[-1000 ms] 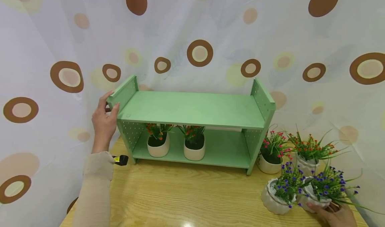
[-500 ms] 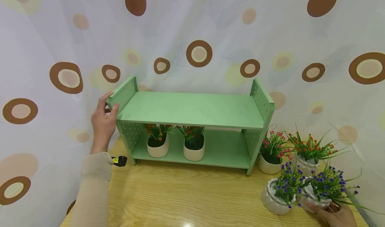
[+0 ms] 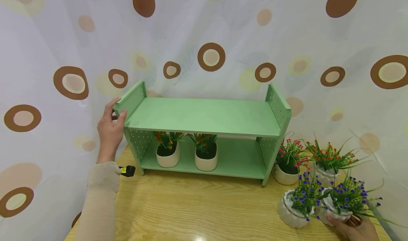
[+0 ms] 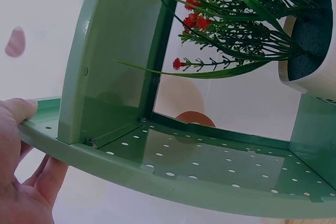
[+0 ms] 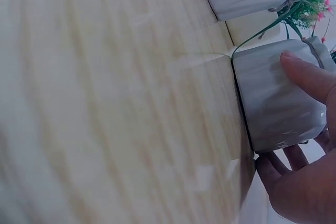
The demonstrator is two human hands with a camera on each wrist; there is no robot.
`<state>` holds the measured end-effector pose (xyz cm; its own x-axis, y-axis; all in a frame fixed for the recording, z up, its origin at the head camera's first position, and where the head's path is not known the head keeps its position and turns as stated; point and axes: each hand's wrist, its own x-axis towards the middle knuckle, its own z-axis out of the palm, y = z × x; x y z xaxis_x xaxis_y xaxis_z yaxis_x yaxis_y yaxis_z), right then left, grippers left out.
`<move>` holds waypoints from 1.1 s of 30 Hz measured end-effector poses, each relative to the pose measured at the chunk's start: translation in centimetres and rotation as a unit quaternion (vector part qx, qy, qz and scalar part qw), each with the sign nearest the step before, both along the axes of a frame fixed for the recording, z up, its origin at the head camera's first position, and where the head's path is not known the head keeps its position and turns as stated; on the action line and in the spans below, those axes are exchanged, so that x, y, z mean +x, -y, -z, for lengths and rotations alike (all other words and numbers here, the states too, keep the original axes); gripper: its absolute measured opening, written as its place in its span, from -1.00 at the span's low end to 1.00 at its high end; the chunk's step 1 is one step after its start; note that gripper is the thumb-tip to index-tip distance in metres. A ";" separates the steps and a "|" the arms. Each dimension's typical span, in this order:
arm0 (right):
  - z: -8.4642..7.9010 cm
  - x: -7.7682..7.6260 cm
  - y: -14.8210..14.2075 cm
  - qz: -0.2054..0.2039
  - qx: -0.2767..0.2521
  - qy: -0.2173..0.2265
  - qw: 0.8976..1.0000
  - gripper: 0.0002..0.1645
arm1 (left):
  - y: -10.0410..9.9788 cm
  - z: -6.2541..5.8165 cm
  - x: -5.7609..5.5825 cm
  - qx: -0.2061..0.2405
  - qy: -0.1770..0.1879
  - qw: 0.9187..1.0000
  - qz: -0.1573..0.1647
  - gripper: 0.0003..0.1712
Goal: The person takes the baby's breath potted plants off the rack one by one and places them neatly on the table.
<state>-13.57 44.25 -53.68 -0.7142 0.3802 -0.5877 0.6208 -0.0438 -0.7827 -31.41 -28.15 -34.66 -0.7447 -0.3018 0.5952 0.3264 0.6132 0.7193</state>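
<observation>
Unmoved: hands (image 3: 109,131) (image 3: 360,229) grip shelf (image 3: 204,115) left, flowerpot (image 5: 273,103) right

The head view is bright and soft. A white shine sits on the table (image 3: 191,212), low down. Under the shelf (image 3: 204,115) it is darker. The left wrist view is dimmer and bends the shelf's edges. The right wrist view blurs the table.

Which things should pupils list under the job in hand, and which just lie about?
Seemingly in the job:
green shelf, gripped by left hand
purple-flowered pot, held by right hand
five other potted plants

Seemingly lying about:
black object, unclear what
</observation>
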 end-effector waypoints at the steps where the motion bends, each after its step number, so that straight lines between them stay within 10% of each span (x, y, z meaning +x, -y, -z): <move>1: 0.1 -0.1 0.1 -0.012 0.040 0.003 0.999 0.11 | 0.0 0.0 0.0 0.000 -0.001 1.000 -0.001 -0.46; 6: 0.3 -0.2 0.2 -0.010 0.088 0.015 0.996 0.47 | 0.1 0.0 0.0 0.000 -0.005 1.000 0.001 -0.46; 33: 3.4 -0.9 -1.6 -0.018 0.081 -0.010 0.996 0.56 | 0.2 0.1 0.0 -0.002 -0.007 1.000 0.005 -0.46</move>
<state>-14.46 45.87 -57.08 -0.7401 0.4435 -0.5055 0.6036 0.1065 -0.7902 -31.38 -28.36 -34.79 -0.7398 -0.2914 0.6064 0.3423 0.6129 0.7122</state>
